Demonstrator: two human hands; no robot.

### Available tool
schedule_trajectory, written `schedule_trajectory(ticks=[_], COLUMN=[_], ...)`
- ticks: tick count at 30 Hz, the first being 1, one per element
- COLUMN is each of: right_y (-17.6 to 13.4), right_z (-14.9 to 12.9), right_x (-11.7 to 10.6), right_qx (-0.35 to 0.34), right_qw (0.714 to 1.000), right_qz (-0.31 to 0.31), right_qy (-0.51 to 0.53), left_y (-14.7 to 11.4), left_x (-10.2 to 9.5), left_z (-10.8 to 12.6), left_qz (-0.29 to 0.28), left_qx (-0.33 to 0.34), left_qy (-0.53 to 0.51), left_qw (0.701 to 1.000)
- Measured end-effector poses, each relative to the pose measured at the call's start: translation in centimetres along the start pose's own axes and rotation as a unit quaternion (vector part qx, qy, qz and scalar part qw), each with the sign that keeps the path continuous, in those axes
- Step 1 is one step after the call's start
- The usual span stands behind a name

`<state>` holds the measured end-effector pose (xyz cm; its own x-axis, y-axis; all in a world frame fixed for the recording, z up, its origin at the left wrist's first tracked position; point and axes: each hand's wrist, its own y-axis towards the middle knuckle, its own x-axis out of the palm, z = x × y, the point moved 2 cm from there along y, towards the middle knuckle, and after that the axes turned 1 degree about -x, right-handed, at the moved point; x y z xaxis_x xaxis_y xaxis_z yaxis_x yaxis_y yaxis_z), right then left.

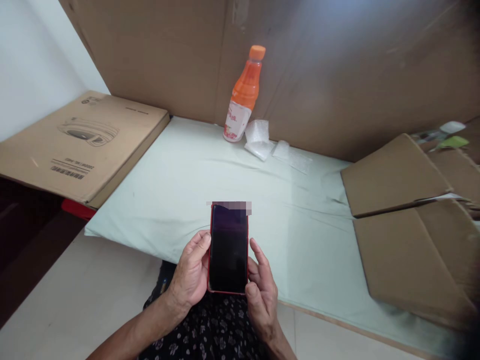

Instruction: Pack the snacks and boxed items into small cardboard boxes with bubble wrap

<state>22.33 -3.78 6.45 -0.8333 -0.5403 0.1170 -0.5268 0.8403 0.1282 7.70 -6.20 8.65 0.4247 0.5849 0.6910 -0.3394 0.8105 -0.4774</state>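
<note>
A smartphone (228, 252) in a red-edged case is held upright over my lap at the table's front edge. Its screen is dark, and a blurred patch covers its top end. My left hand (194, 267) grips the phone's left side, thumb on the edge and the other fingers partly hidden behind. On the opposite side, my right hand (263, 295) supports the lower right edge between thumb and curled fingers, with its index finger raised off the phone.
An orange drink bottle (242, 97) stands at the back of the cloth-covered table (180, 170), beside crumpled bubble wrap (258, 140). A flat printed carton (86, 145) lies at the left. Open cardboard boxes (397, 180) stand at the right. A cardboard panel (168, 55) closes off the back.
</note>
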Motion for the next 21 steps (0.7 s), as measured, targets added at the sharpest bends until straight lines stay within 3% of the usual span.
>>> schedule_trajectory(ticks=[21], right_y=[0.06], right_z=[0.27], right_x=[0.16], right_qx=[0.011], right_qw=[1.000], right_qz=[-0.002], right_qy=[0.002], left_y=[0.15], left_x=[-0.61], left_z=[-0.05], left_qz=[0.021], left_qx=[-0.020], left_qy=[-0.015], left_qw=[0.999])
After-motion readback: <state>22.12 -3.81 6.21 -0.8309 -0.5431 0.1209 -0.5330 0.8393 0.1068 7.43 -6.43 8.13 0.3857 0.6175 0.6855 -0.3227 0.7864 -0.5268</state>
